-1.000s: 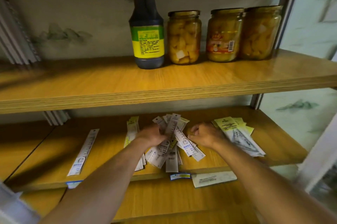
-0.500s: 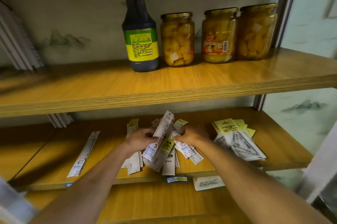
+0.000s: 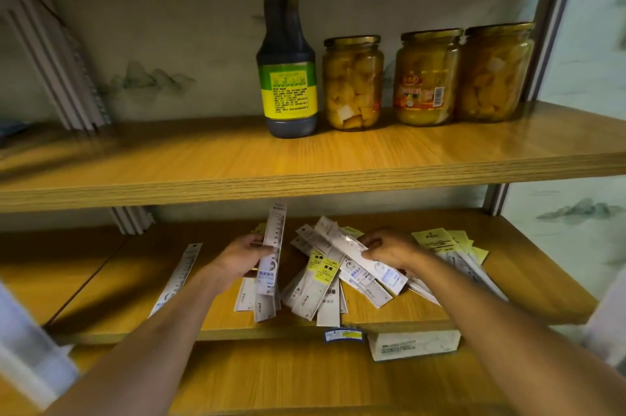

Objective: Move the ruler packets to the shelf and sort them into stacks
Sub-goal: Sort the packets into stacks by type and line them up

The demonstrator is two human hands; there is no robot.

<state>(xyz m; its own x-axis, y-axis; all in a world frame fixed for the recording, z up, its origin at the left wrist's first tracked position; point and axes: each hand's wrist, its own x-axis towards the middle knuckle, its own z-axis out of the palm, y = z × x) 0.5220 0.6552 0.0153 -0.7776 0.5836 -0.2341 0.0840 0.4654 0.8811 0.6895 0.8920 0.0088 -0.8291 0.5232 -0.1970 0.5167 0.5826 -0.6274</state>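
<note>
Two bare hands over the middle wooden shelf point(image 3: 508, 253). Left hand point(image 3: 242, 254) curled around one long ruler packet point(image 3: 272, 258), lifted up and almost straight, top end near the shelf above. Right hand point(image 3: 389, 251) pinching another ruler packet point(image 3: 359, 254) that slants across the messy pile of ruler packets point(image 3: 315, 287) in the middle of the shelf. One single ruler packet point(image 3: 179, 275) lying flat, well to the left. A stack of yellow-topped packets point(image 3: 450, 246) to the right, partly behind the right arm. On the top shelf point(image 3: 203, 165): a dark sauce bottle point(image 3: 288, 77) with a green and yellow label, next to three glass jars of yellow fruit point(image 3: 428, 77). On the lower shelf, a white box point(image 3: 415, 344) and a small blue and yellow tag point(image 3: 343, 336).
</note>
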